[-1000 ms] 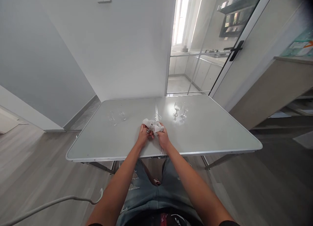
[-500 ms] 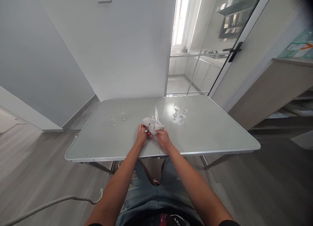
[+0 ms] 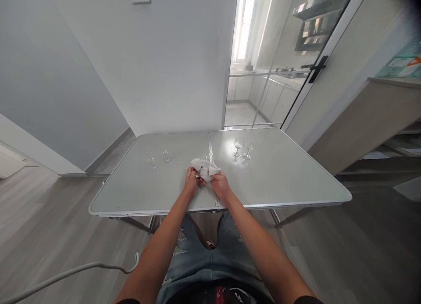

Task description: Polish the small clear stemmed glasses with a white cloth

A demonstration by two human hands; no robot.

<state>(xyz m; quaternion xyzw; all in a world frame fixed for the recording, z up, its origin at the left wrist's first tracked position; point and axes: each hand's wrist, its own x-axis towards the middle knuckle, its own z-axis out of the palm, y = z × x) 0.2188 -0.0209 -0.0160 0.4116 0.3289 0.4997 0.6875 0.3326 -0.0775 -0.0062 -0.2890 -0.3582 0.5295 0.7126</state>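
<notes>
Over the middle of the table, both my hands are together at a crumpled white cloth (image 3: 206,172). My left hand (image 3: 191,180) is closed at the cloth's left side, its fingers around the shiny foot or stem of a clear stemmed glass (image 3: 208,160). The glass is tilted, and part of it is hidden by the cloth and fingers. With closed fingers, my right hand (image 3: 221,184) grips the right side of the cloth, pressing it around the glass.
Two stemmed glasses, one (image 3: 237,148) beside another (image 3: 247,150), stand upright on the table (image 3: 279,181) to the right. Two faint clear glasses, a nearer one (image 3: 152,160) and a farther one (image 3: 165,153), stand left. A wall and glass door lie behind.
The view has shifted very slightly. My hands keep nearly the same place, with the cloth and glass still between them.
</notes>
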